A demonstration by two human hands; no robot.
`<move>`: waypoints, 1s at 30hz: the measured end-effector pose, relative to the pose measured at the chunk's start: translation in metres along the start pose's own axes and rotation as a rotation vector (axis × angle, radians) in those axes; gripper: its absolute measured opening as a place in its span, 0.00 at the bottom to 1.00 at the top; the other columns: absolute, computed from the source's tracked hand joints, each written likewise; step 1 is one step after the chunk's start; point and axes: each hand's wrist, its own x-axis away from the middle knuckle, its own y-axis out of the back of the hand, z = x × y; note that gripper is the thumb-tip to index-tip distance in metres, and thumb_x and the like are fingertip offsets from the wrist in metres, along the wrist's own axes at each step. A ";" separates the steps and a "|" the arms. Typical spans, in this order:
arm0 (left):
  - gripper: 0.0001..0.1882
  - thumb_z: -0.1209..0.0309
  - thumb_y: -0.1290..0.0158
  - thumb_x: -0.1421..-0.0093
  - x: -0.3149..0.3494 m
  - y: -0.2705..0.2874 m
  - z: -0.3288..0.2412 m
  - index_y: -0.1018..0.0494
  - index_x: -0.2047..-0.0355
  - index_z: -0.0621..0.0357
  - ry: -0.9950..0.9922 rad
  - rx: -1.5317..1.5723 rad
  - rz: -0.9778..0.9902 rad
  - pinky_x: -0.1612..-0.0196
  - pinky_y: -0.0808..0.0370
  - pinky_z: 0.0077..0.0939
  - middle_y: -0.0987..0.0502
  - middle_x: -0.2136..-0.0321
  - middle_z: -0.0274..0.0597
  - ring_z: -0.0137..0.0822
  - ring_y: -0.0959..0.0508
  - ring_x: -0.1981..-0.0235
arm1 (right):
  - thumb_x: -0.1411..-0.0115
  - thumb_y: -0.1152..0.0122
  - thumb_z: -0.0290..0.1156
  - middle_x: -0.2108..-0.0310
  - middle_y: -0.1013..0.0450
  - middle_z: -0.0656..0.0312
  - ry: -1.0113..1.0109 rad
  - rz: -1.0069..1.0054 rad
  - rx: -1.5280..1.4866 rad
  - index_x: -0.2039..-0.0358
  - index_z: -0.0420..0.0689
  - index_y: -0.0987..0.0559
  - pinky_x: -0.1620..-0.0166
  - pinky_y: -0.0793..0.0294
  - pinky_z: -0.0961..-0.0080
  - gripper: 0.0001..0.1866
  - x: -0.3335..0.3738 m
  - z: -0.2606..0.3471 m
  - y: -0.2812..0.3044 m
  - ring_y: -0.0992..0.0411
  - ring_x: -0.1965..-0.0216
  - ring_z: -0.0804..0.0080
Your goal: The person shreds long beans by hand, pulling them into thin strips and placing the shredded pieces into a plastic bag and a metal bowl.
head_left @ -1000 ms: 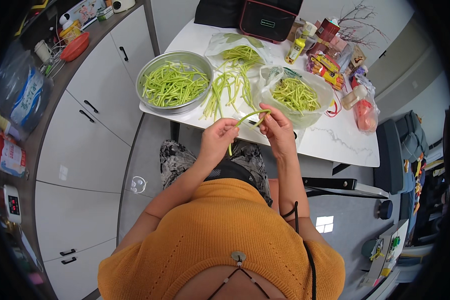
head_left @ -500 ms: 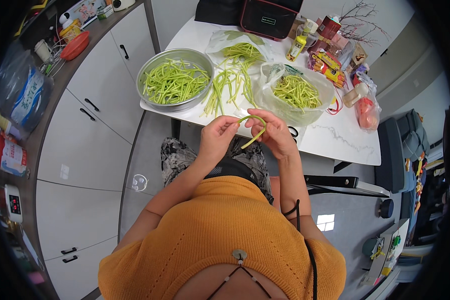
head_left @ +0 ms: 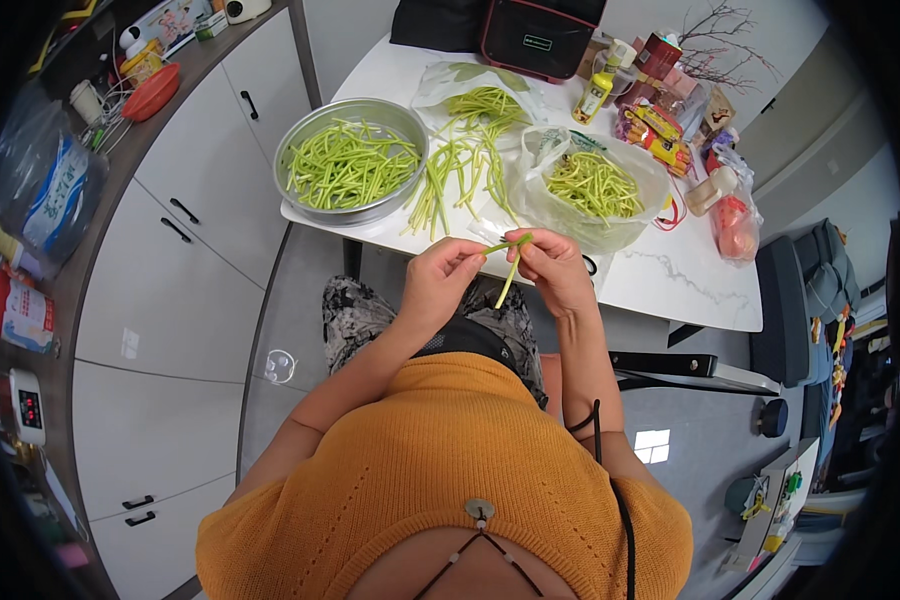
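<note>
Between my two hands, just off the table's near edge, is a long thin green vegetable stem (head_left: 508, 286). My left hand (head_left: 438, 288) pinches one end between thumb and fingers. At a sharp bend in the stem, my right hand (head_left: 558, 278) grips it, and the paler part hangs down; whether it has snapped there I cannot tell. Beyond my hands, long stems (head_left: 437, 190) lie loose on the table. To their left stands a round metal basin (head_left: 355, 214) of short cut stems. On the right, an open plastic bag (head_left: 625, 234) holds more short pieces.
The white table (head_left: 705, 280) also bears a dark red-trimmed box (head_left: 536, 48), a yellow bottle (head_left: 593, 95) and packaged goods (head_left: 655, 135). Dark scissor handles (head_left: 591, 266) peek out beside my right hand. Cabinets (head_left: 170, 300) curve along the left; a black chair rail (head_left: 670, 363) is at right.
The stem has gone from a rounded arc to a sharp fold with one part hanging down. My right hand has lowered slightly and its fingers have closed on the bend.
</note>
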 end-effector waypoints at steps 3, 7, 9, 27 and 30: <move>0.07 0.78 0.50 0.44 0.000 0.000 0.001 0.28 0.65 0.66 0.001 0.010 0.002 0.68 0.33 0.11 0.27 0.74 0.31 0.18 0.30 0.73 | 0.45 0.42 0.30 0.75 0.28 0.65 -0.016 -0.021 -0.016 0.56 0.39 0.27 0.79 0.47 0.90 0.16 0.000 0.000 -0.001 0.43 0.81 0.88; 0.07 0.76 0.50 0.43 -0.002 -0.001 -0.001 0.28 0.65 0.65 -0.016 0.135 -0.034 0.72 0.35 0.10 0.28 0.76 0.30 0.17 0.32 0.76 | 0.47 0.41 0.30 0.75 0.29 0.64 -0.041 -0.069 0.014 0.62 0.41 0.27 0.79 0.47 0.92 0.13 -0.001 0.008 -0.011 0.43 0.83 0.88; 0.06 0.76 0.50 0.43 -0.004 0.000 -0.002 0.28 0.66 0.66 0.049 0.170 -0.035 0.70 0.34 0.11 0.27 0.76 0.30 0.18 0.31 0.75 | 0.47 0.40 0.29 0.75 0.29 0.65 -0.066 -0.065 0.033 0.65 0.42 0.28 0.80 0.47 0.92 0.10 -0.001 0.010 -0.010 0.43 0.83 0.89; 0.08 0.73 0.53 0.41 -0.022 0.024 0.011 0.31 0.64 0.65 0.067 0.461 -0.276 0.67 0.35 0.14 0.28 0.74 0.34 0.22 0.32 0.74 | 0.52 0.38 0.24 0.81 0.31 0.70 -0.307 0.047 0.667 0.74 0.38 0.24 0.74 0.36 0.89 0.05 0.005 0.002 0.001 0.36 0.78 0.87; 0.09 0.72 0.53 0.41 -0.027 0.032 0.013 0.31 0.63 0.64 0.017 0.523 -0.356 0.66 0.35 0.14 0.28 0.72 0.34 0.22 0.31 0.72 | 0.50 0.40 0.24 0.81 0.32 0.70 -0.322 0.045 0.741 0.72 0.39 0.24 0.76 0.37 0.88 0.05 0.007 0.019 0.013 0.36 0.79 0.87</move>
